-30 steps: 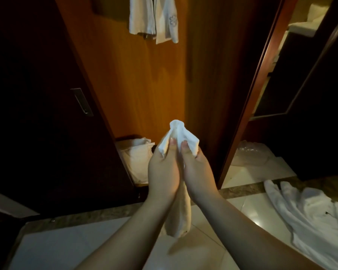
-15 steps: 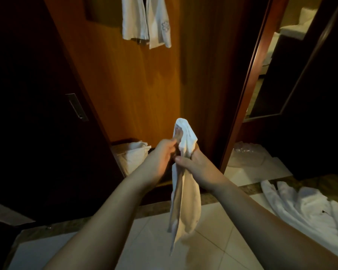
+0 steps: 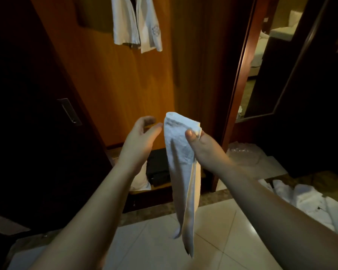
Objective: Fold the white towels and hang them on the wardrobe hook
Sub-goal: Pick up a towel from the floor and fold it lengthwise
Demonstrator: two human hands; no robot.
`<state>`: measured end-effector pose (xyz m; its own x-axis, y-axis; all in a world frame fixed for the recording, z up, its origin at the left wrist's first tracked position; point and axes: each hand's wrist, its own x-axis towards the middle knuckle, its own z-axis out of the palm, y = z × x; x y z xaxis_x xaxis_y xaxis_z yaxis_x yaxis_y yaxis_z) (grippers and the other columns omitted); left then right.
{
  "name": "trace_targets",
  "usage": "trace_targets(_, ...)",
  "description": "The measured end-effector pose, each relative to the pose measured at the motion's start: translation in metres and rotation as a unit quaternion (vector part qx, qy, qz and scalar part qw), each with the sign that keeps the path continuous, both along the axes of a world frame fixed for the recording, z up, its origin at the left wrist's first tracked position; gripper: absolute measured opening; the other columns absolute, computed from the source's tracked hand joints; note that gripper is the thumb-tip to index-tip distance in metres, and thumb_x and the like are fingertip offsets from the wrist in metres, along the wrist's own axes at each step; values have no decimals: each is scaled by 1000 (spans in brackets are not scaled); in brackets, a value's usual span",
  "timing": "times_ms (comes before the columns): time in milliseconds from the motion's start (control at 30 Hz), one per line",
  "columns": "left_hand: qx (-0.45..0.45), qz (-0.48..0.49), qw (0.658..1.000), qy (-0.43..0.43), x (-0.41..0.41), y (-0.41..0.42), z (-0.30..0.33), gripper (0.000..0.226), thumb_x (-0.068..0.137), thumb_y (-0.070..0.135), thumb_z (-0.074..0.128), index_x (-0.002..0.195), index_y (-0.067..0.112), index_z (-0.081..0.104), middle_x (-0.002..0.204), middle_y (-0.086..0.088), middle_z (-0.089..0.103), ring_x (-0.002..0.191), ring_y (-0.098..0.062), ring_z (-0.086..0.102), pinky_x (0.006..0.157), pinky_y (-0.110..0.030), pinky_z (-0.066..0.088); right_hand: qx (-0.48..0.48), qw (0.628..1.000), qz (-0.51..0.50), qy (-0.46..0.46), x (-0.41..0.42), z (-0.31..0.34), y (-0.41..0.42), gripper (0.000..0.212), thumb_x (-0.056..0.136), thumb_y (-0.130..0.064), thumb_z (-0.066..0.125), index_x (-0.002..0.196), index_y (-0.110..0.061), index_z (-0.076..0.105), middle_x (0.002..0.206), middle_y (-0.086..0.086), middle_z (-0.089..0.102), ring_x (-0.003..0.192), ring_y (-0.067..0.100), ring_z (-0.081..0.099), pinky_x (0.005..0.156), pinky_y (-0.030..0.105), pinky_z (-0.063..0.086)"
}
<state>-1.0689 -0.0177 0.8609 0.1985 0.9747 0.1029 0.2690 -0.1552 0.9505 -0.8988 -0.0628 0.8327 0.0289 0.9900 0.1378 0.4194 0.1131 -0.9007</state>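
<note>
A small white towel [image 3: 183, 168] hangs folded lengthwise in front of the open wardrobe. My right hand [image 3: 205, 147] pinches its upper part between thumb and fingers, and the rest dangles toward the floor. My left hand [image 3: 139, 141] hovers just left of the towel's top, fingers loosely curved, holding nothing. High on the wardrobe's back panel, other white towels [image 3: 137, 24] hang down; the hook itself is hidden behind them.
A dark sliding wardrobe door [image 3: 37, 114] stands at the left. White cloth [image 3: 140, 180] and a black box [image 3: 158, 168] lie on the wardrobe floor. More white towels [image 3: 304, 201] lie heaped on the tiles at right, by crumpled plastic [image 3: 244, 154].
Both hands held the towel's top together; now my left hand has let go and drawn slightly left. The right hand alone holds the towel, which hangs longer.
</note>
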Motion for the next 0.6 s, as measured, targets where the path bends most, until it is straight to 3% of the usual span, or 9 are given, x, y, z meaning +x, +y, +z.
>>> trace_targets(67,-41,-42,997,-50,-1,2,1,73,80,58,71,139,24,47,138,10,53,129,-13,50,111,-41,42,29,999,15,-25,7,12,5,87,71,-95,28,103,-23,64,97,25,68,90,40,66,79,56,53)
trace_targets(133,-77,-102,990,-51,-5,9,-1,86,66,65,77,137,24,52,134,7,62,123,-15,59,109,-44,45,56,998,20,-28,10,24,9,87,66,-97,28,100,-25,65,97,19,72,90,33,69,81,53,55)
trace_targets(200,-76,-155,984,-39,-6,10,0,76,68,60,75,133,25,58,127,6,68,117,-15,64,104,-45,49,83,996,-3,-15,11,34,12,70,67,-91,32,93,-34,63,93,3,74,87,13,71,79,37,59)
trace_targets(300,-79,-166,981,-68,-3,10,4,59,73,47,78,125,24,65,121,4,71,113,-18,67,101,-46,51,119,992,-40,0,9,48,12,61,64,-87,34,82,-36,62,81,-13,68,79,-10,65,65,12,51)
trace_targets(367,-80,-164,979,-90,0,5,12,50,78,43,77,120,19,68,117,0,73,110,-21,69,98,-44,52,150,987,-62,-11,8,54,12,62,65,-87,34,76,-33,62,74,-11,66,71,-10,64,58,14,47)
trace_targets(433,-63,-159,979,-112,2,0,21,40,83,36,70,116,13,69,112,-3,75,105,-23,71,90,-39,55,161,984,-73,-8,11,58,12,77,63,-91,33,75,-22,64,70,-1,67,69,0,67,57,20,49)
trace_targets(500,-46,-157,976,-146,3,-5,30,34,85,30,66,114,12,68,109,-3,75,102,-22,72,84,-34,57,106,989,-40,97,18,59,14,92,62,-96,34,89,-15,71,83,1,75,81,6,72,69,25,57)
trace_targets(533,-41,-156,973,-163,3,-7,34,33,85,29,65,114,12,68,108,-3,75,101,-23,72,84,-34,58,53,977,-7,205,20,57,14,94,66,-95,32,101,-18,73,98,1,77,96,12,73,85,32,58)
trace_targets(600,-47,-149,967,-202,7,-10,41,27,88,25,64,112,13,68,106,-3,76,101,-24,72,87,-38,59,-55,919,51,386,23,50,18,84,82,-85,24,115,-25,73,118,6,74,115,24,68,103,47,49)
